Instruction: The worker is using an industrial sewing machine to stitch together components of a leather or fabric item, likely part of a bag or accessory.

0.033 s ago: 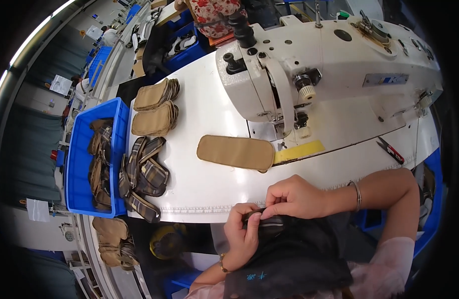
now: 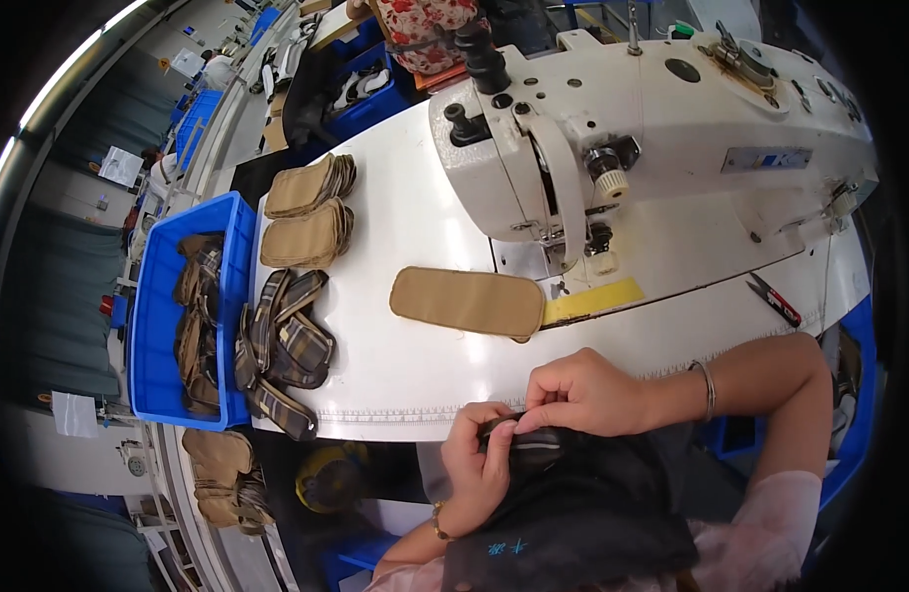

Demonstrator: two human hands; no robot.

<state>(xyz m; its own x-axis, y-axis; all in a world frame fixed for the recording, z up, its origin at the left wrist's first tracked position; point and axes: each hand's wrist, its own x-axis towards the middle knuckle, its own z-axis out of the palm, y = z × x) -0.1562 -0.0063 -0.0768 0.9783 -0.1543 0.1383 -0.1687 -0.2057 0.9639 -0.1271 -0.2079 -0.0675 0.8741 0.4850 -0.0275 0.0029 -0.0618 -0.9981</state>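
At the table's front edge, both of my hands are pinched together over a small dark fabric piece (image 2: 492, 427). My left hand (image 2: 477, 462) holds it between thumb and fingers, and my right hand (image 2: 584, 393) pinches its edge from the other side. Most of the piece is hidden by my fingers and the dark apron (image 2: 582, 503) beneath. Beyond my hands, a tan oblong fabric panel (image 2: 466, 301) lies flat beside a yellow strip (image 2: 594, 299). Behind it stands a white sewing machine (image 2: 671, 128), its needle area right of the panel.
Two stacks of tan pieces (image 2: 304, 240) sit at the table's left, above a pile of plaid pieces (image 2: 301, 347). A blue bin (image 2: 239, 316) holds more plaid pieces. Red-handled thread snips (image 2: 775, 300) lie at the right. More tan pieces (image 2: 218, 459) rest below the bin.
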